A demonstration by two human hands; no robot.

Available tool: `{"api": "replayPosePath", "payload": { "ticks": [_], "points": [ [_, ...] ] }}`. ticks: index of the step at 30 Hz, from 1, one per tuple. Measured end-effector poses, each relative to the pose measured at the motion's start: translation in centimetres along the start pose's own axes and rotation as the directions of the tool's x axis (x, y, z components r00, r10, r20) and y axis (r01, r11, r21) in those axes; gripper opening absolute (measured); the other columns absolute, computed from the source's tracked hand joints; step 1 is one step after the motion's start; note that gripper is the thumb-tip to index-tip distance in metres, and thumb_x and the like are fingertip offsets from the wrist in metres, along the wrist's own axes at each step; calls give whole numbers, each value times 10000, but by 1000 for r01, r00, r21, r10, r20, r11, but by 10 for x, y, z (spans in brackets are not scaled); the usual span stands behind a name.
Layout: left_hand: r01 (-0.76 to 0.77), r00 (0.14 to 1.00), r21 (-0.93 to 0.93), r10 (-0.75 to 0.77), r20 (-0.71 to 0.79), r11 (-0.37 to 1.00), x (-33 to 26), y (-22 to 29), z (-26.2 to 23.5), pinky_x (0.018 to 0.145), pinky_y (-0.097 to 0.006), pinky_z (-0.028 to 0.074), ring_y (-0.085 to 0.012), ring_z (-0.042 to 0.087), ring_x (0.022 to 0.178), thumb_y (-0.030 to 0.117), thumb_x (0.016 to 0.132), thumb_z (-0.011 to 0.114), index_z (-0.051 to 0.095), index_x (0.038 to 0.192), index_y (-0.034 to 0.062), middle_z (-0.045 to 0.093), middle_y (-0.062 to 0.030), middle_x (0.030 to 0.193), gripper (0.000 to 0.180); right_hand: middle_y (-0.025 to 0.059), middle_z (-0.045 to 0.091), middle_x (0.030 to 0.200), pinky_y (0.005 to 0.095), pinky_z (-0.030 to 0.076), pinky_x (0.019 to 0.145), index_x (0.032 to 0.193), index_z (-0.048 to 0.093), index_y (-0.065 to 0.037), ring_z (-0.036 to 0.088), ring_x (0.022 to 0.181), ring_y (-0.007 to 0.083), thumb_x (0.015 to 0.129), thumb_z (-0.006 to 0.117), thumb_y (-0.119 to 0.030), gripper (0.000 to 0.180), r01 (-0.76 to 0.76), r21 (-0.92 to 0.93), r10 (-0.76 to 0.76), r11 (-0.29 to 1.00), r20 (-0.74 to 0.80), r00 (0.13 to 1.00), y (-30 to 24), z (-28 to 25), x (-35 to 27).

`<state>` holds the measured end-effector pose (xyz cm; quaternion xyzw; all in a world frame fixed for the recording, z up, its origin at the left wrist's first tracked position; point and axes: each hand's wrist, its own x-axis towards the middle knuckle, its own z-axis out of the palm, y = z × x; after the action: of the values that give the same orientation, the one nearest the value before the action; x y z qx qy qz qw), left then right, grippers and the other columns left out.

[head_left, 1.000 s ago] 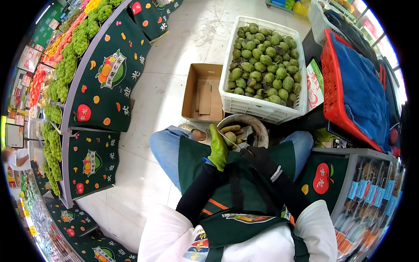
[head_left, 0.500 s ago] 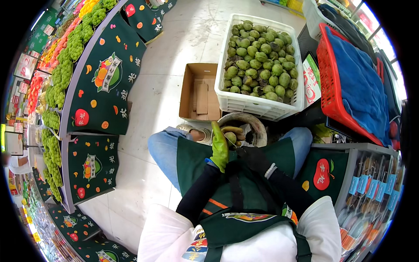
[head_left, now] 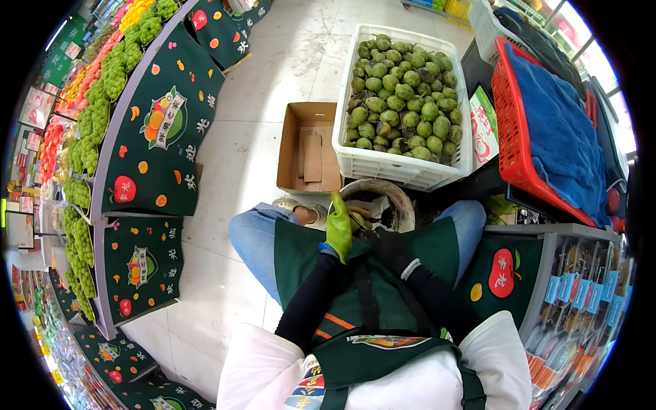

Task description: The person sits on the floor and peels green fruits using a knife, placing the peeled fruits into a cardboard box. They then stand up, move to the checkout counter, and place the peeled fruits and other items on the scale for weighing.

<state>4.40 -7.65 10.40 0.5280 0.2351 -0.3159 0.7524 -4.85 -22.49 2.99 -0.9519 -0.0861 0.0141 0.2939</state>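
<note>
My left hand, in a yellow-green glove, is closed around a green fruit that shows only in part beside its fingers. My right hand, in a black glove with a light cuff, is closed close to that fruit. Its fingertips are dark and small, so what they hold, if anything, is hidden. Both hands are over my lap at the near rim of a round, dirty bucket. Pale brownish pieces lie inside the bucket. Past it stands a white plastic crate full of green oval fruits, many with dark blotches.
An open cardboard box with loose cardboard inside stands left of the crate. At right are a red basket with a blue cloth and a shelf of packaged goods. Fruit stands with dark green drapes line the left.
The view has shifted slightly. The fruit between my hands is now more covered, and a yellowish-brown piece seen at the bucket's near side no longer shows as clearly. Both hands stay close together.
</note>
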Motion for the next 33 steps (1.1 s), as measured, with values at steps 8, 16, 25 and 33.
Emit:
{"api": "replayPosePath", "payload": {
  "ticks": [8, 16, 25, 33],
  "points": [
    [79, 946, 98, -106, 306, 992, -9, 18, -17, 388, -218, 391, -143, 577, 528, 589, 912, 462, 525, 1178, 46, 647, -104, 890, 607, 208, 643, 809, 431, 468, 652, 892, 641, -46, 625, 722, 355, 947, 468, -446, 439, -289, 252, 238, 923, 215, 947, -8, -87, 11],
    [254, 876, -275, -100, 472, 927, -11, 17, -17, 394, -200, 397, -180, 610, 612, 530, 946, 442, 530, 1159, 54, 628, -98, 864, 529, 210, 633, 786, 409, 474, 631, 896, 642, -48, 619, 685, 365, 943, 493, -412, 397, -95, 523, 77, 847, 56, 995, -26, -71, -8],
    [132, 902, -375, 45, 429, 917, -15, 20, 1, 641, -322, 542, -244, 659, 715, 431, 987, 408, 563, 1153, 18, 658, -166, 958, 472, 204, 614, 701, 461, 463, 611, 872, 635, -60, 609, 669, 381, 905, 513, -432, 393, -24, 252, -16, 967, 156, 988, -29, -102, 10],
    [-29, 874, -246, 144, 464, 969, -10, 8, 6, 632, -351, 551, -247, 656, 743, 581, 959, 307, 579, 1106, -22, 661, -171, 943, 678, 190, 626, 711, 467, 462, 627, 872, 646, -56, 621, 691, 363, 901, 504, -453, 423, -7, 186, -23, 983, 158, 987, -21, -99, 16]
  ]
}}
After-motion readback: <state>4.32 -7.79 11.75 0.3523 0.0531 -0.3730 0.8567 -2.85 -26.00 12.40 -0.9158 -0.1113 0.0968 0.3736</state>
